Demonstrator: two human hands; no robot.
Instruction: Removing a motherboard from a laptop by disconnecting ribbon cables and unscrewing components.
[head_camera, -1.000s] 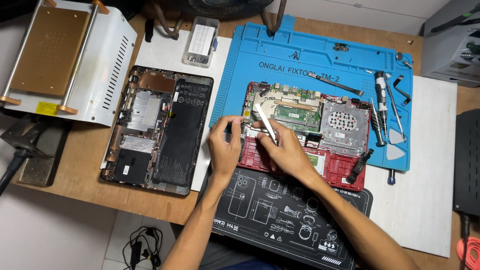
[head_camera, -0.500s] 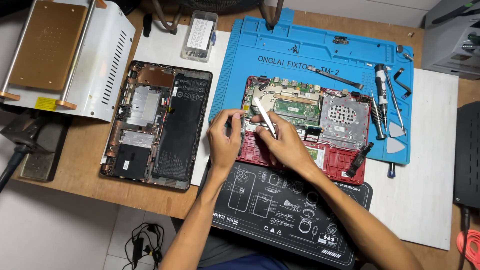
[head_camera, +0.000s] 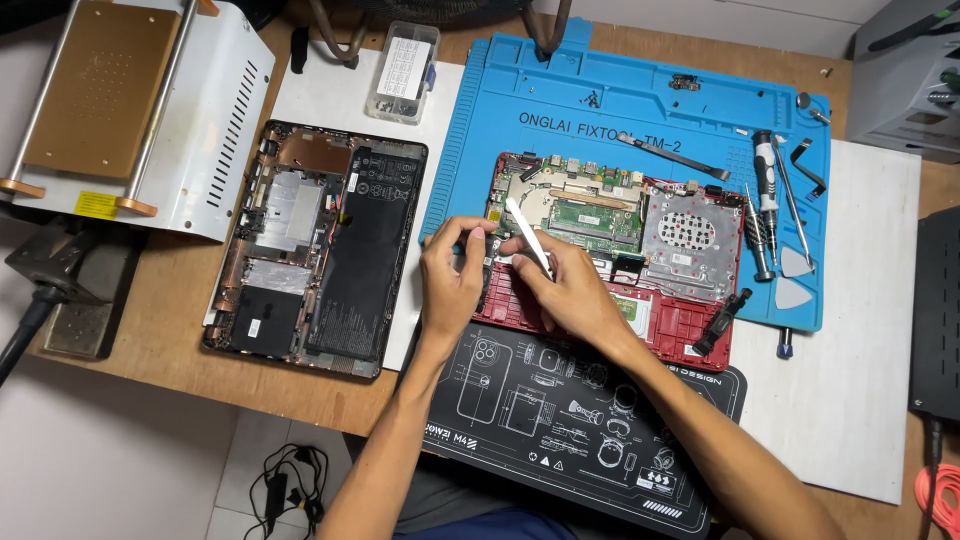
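Note:
An opened red laptop base (head_camera: 690, 330) with its green circuit board (head_camera: 590, 215) exposed lies on the blue work mat (head_camera: 600, 110). My right hand (head_camera: 565, 285) holds a white plastic pry tool (head_camera: 527, 235) slanted over the board's left part. My left hand (head_camera: 452, 270) sits at the laptop's left edge, its fingertips pinched on a small part there; what it is stays too small to tell. Both hands touch the red frame.
A second opened laptop shell (head_camera: 315, 245) with a black battery lies to the left. A white flat-bed machine (head_camera: 130, 110) stands at far left. Screwdrivers (head_camera: 765, 200) and picks rest on the mat's right. A clear screw box (head_camera: 403, 70) sits behind, a black mat (head_camera: 560, 420) near me.
Both hands stayed at the laptop's left edge. The left hand's fingers pinched closer to the right hand, and the white pry tool shifted slightly.

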